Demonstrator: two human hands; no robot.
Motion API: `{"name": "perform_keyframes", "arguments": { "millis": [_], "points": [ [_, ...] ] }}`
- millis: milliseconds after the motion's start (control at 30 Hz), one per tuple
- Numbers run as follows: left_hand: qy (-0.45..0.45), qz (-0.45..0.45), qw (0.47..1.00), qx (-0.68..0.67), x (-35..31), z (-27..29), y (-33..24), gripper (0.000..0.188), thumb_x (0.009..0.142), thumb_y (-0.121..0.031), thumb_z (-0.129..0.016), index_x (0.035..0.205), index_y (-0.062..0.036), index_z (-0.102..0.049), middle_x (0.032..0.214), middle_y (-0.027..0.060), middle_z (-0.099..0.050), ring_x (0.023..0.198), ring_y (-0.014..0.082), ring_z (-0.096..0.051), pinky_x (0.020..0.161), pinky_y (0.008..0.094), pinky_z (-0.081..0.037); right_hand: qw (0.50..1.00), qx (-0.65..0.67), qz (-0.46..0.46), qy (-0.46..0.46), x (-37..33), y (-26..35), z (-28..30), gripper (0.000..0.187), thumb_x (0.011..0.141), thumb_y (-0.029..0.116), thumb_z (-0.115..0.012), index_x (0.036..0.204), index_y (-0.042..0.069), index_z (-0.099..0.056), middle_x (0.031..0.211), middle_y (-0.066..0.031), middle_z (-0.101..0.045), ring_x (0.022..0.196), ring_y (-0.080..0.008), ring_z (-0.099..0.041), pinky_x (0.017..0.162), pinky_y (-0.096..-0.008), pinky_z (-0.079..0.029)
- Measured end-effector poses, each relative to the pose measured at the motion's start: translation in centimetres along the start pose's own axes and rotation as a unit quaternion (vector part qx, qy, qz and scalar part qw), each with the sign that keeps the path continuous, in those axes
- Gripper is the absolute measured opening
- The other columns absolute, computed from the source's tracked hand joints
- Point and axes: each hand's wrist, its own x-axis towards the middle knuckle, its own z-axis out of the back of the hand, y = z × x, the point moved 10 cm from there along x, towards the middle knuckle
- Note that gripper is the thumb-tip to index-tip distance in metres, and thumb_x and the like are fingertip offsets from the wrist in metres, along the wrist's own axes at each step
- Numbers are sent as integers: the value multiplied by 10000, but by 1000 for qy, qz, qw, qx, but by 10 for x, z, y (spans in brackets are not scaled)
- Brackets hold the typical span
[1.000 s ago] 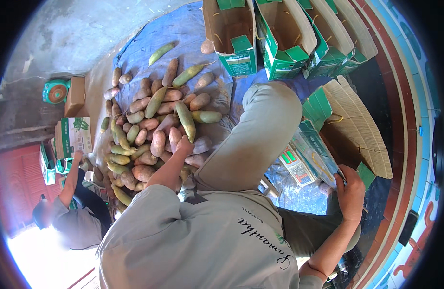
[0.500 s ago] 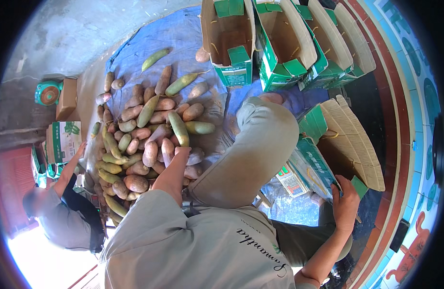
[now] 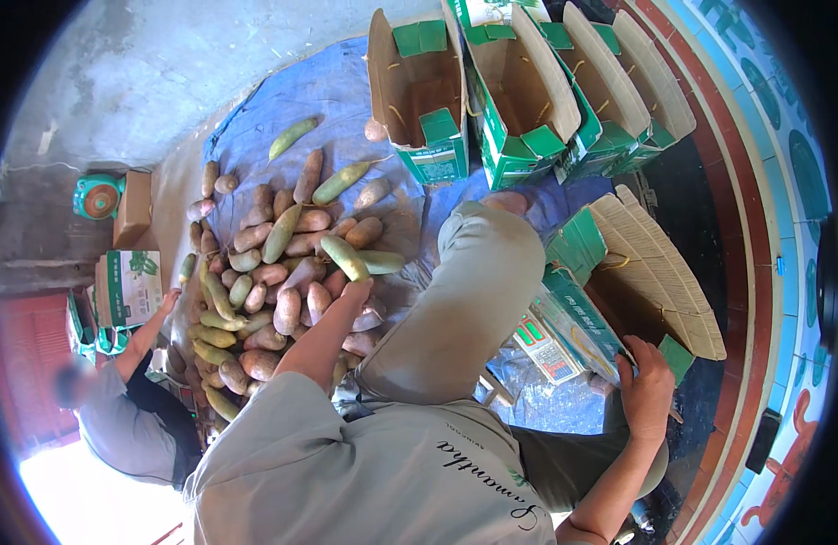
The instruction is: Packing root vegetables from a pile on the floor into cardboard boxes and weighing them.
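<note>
Soft light; white glare burns out lower left. My hands (image 3: 646,386) read clear; co-worker's head (image 3: 75,381) blurred. Brown border (image 3: 753,272) at right bows, fisheye-bent; corners black.

A scuffed grey wall (image 3: 164,82) borders a floor (image 3: 174,204) spread with creased blue sheeting (image 3: 323,84), with a red panel (image 3: 30,350) above white glare (image 3: 60,490) at lower left and a reddish-brown tile band (image 3: 751,227) beside pale blue tiling (image 3: 788,295) at right.
</note>
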Motion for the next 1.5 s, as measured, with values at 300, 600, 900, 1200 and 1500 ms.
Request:
{"name": "perform_keyframes", "arguments": {
  "millis": [300, 600, 900, 1200, 1500],
  "points": [
    [135, 27, 964, -229, -101, -8, -37, 205, 905, -298, -561, 861, -111, -490, 642, 15, -448, 477, 122, -397, 509, 328, -442, 1000, -2, 30, -6, -4, 6, 0, 264, 730, 105, -679, 978, 47, -609, 843, -140, -611, 797, -324, -595, 696, -411, -470],
    [215, -149, 944, -201, -184, -8, -117, 227, 892, -324, -585, 898, -113, -500, 662, -12, -475, 497, 104, -424, 518, 280, -430, 998, 24, 55, 4, -14, 6, -2, 200, 743, 116, -657, 931, 66, -612, 811, -127, -610, 791, -312, -603, 691, -407, -480],
    [216, -430, 876, -28, -371, -36, -227, 368, 899, -342, -575, 1124, -55, -523, 847, -48, -443, 696, 35, -392, 604, 168, -364, 996, -65, 52, -27, -15, -11, -17, 57, 800, 136, -579, 814, 81, -586, 692, -115, -610, 685, -307, -618, 605, -405, -489],
    [466, -462, 748, 103, -467, -149, -231, 445, 934, -396, -479, 1058, 27, -539, 621, -28, -380, 557, 80, -357, 557, 242, -374, 975, -160, -8, -152, -6, -31, 18, 21, 796, 77, -529, 809, 86, -544, 669, -105, -596, 650, -288, -622, 563, -385, -490],
    [460, -457, 725, 230, -479, -207, -228, 357, 916, -386, -526, 974, -34, -533, 635, -25, -398, 570, 77, -380, 558, 257, -403, 981, -175, 13, -80, -2, -24, -10, 67, 767, 67, -547, 821, 89, -579, 706, -85, -636, 682, -249, -655, 585, -356, -515]
  ]
}}
